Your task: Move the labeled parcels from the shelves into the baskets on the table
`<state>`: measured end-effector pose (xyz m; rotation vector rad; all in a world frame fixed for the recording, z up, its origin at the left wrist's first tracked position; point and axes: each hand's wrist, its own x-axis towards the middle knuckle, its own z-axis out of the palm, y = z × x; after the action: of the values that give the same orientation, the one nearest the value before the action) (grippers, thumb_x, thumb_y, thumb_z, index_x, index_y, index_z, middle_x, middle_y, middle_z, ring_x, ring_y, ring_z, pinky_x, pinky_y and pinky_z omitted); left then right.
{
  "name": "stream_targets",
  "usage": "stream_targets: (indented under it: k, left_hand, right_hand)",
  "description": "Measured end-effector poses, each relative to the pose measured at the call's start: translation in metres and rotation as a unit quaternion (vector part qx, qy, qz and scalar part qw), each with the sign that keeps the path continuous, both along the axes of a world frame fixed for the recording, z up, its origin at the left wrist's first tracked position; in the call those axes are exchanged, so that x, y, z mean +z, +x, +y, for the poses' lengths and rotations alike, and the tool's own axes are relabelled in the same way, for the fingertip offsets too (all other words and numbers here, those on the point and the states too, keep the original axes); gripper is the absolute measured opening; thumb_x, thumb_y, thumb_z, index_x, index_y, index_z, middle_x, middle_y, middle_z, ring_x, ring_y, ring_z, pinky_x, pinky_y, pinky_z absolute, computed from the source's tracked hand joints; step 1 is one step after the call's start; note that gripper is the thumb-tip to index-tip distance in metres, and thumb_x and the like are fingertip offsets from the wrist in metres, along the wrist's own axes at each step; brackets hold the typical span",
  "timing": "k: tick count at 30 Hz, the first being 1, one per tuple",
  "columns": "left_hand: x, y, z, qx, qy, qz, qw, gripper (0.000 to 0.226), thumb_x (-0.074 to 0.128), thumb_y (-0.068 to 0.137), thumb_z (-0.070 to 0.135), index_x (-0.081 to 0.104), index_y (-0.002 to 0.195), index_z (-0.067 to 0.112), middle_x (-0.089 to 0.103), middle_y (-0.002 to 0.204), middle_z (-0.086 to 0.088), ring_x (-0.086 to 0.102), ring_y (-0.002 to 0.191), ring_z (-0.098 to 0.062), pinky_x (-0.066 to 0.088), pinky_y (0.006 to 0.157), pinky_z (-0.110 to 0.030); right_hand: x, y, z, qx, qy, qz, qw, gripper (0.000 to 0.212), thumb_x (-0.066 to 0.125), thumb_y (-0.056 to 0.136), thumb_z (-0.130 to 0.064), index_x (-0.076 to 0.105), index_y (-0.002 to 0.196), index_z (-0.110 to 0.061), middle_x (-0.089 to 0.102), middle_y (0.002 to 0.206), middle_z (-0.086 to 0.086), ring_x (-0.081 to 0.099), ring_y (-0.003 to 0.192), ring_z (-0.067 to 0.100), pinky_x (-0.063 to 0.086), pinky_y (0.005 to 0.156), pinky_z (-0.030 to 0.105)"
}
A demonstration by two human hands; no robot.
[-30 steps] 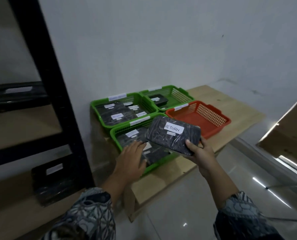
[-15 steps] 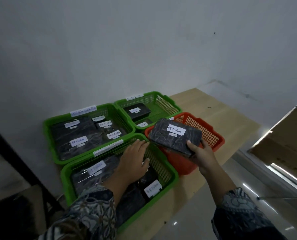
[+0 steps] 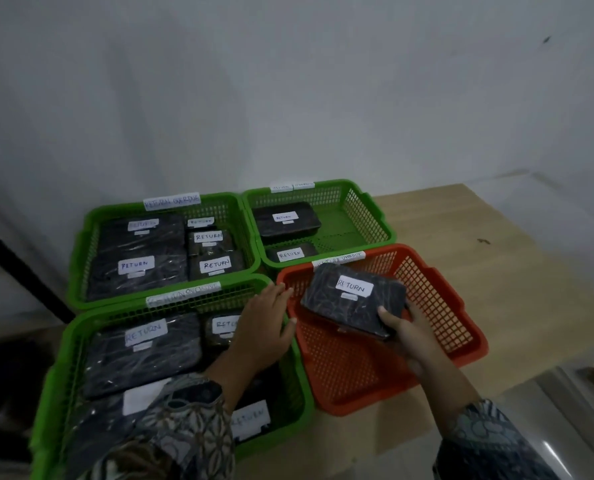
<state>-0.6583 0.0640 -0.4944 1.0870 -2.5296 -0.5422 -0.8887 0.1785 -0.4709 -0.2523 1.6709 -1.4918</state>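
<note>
My right hand [image 3: 408, 336] grips a black wrapped parcel [image 3: 352, 301] with a white RETURN label by its near end, holding it tilted over the orange basket [image 3: 437, 299], which holds nothing else. My left hand [image 3: 264, 329] reaches with straight fingers over the near green basket [image 3: 60, 358], fingertips at the orange basket's left rim. The near green basket holds several RETURN parcels. The far left green basket [image 3: 81, 258] is also full of labelled parcels. The far right green basket [image 3: 375, 216] holds two.
The four baskets stand on a light wooden table [image 3: 496, 237] against a pale wall. A black shelf post [image 3: 18, 268] slants at the left. Shiny floor shows at the lower right beyond the table edge.
The view has swung from the shelves down over the baskets. My right hand has carried the parcel over the orange basket. My left hand has moved right, to the orange basket's rim.
</note>
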Motion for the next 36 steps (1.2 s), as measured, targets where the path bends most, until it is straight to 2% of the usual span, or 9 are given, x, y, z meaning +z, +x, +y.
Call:
stream_targets:
  k: [7, 11, 14, 17, 21, 26, 28, 31, 36]
  left_hand:
    - [-0.007, -0.022, 0.018, 0.086, 0.006, -0.014, 0.996, 0.062, 0.029, 0.092, 0.04, 0.032, 0.144, 0.007, 0.031, 0.15, -0.011, 0.023, 0.14, -0.023, 0.017, 0.113, -0.038]
    - [-0.012, -0.024, 0.02, 0.107, 0.012, 0.003, 0.994, 0.067, 0.023, 0.09, 0.044, 0.033, 0.143, 0.005, 0.032, 0.15, -0.011, 0.023, 0.14, -0.022, 0.021, 0.114, -0.039]
    - [-0.017, -0.023, 0.019, 0.109, 0.011, 0.003, 0.994, 0.067, 0.023, 0.091, 0.045, 0.034, 0.143, 0.005, 0.033, 0.15, -0.01, 0.022, 0.141, -0.021, 0.02, 0.114, -0.038]
    - [-0.019, -0.023, 0.018, 0.108, 0.007, 0.003, 0.994, 0.065, 0.025, 0.091, 0.044, 0.036, 0.142, 0.005, 0.034, 0.149, -0.009, 0.022, 0.141, -0.02, 0.017, 0.113, -0.032]
    - [-0.02, -0.022, 0.019, 0.107, 0.001, 0.005, 0.994, 0.063, 0.027, 0.092, 0.043, 0.039, 0.14, 0.004, 0.036, 0.148, -0.009, 0.024, 0.14, -0.021, 0.018, 0.112, -0.032]
    - [-0.019, -0.022, 0.021, 0.11, -0.008, 0.012, 0.994, 0.062, 0.027, 0.091, 0.042, 0.041, 0.139, 0.004, 0.038, 0.147, -0.01, 0.025, 0.14, -0.021, 0.018, 0.111, -0.033]
    - [-0.018, -0.022, 0.02, 0.11, -0.012, 0.011, 0.994, 0.064, 0.026, 0.091, 0.044, 0.04, 0.14, 0.005, 0.037, 0.148, -0.009, 0.024, 0.14, -0.021, 0.019, 0.111, -0.033]
    - [-0.015, -0.021, 0.018, 0.103, -0.002, -0.006, 0.995, 0.07, 0.019, 0.088, 0.049, 0.033, 0.144, 0.01, 0.03, 0.152, -0.005, 0.017, 0.142, -0.017, 0.018, 0.112, -0.034]
    - [-0.009, -0.012, 0.017, 0.112, 0.007, -0.018, 0.994, 0.073, 0.015, 0.088, 0.054, 0.022, 0.148, 0.013, 0.024, 0.154, -0.005, 0.011, 0.143, -0.017, 0.016, 0.116, -0.041]
  right_hand:
    - [-0.015, -0.033, -0.024, 0.14, 0.08, 0.012, 0.987, 0.061, 0.067, 0.085, -0.009, 0.041, 0.139, -0.021, 0.06, 0.116, 0.008, 0.065, 0.092, 0.026, 0.056, 0.066, 0.037]
    - [-0.029, -0.044, -0.04, 0.154, 0.103, 0.012, 0.983, 0.05, 0.068, 0.086, -0.011, 0.042, 0.128, -0.015, 0.055, 0.115, 0.009, 0.062, 0.092, 0.025, 0.056, 0.07, 0.039]
    - [-0.041, -0.046, -0.052, 0.167, 0.135, 0.082, 0.973, 0.043, 0.07, 0.085, -0.021, 0.044, 0.117, -0.006, 0.057, 0.116, 0.014, 0.061, 0.094, 0.026, 0.056, 0.072, 0.04]
    - [-0.05, -0.043, -0.062, 0.192, 0.156, 0.167, 0.954, 0.039, 0.067, 0.087, -0.027, 0.05, 0.112, -0.003, 0.061, 0.114, 0.017, 0.06, 0.09, 0.026, 0.05, 0.067, 0.034]
    - [-0.054, -0.039, -0.071, 0.197, 0.153, 0.222, 0.942, 0.038, 0.068, 0.086, -0.026, 0.054, 0.113, -0.002, 0.061, 0.113, 0.015, 0.058, 0.097, 0.028, 0.049, 0.085, 0.039]
    - [-0.056, -0.036, -0.07, 0.204, 0.158, 0.263, 0.93, 0.041, 0.068, 0.085, -0.027, 0.056, 0.114, 0.0, 0.062, 0.114, 0.019, 0.059, 0.1, 0.032, 0.05, 0.087, 0.039]
    - [-0.054, -0.034, -0.068, 0.213, 0.172, 0.296, 0.915, 0.049, 0.068, 0.085, -0.031, 0.054, 0.12, 0.001, 0.06, 0.118, 0.02, 0.058, 0.106, 0.034, 0.047, 0.087, 0.037]
    - [-0.045, -0.024, -0.063, 0.195, 0.213, 0.42, 0.86, 0.065, 0.065, 0.084, -0.039, 0.042, 0.134, -0.004, 0.049, 0.13, 0.021, 0.045, 0.121, 0.037, 0.038, 0.1, 0.042]
    - [-0.015, 0.013, -0.05, 0.184, 0.137, 0.556, 0.799, 0.056, 0.06, 0.086, -0.033, 0.042, 0.135, -0.012, 0.046, 0.133, 0.013, 0.038, 0.126, 0.029, 0.03, 0.104, 0.042]
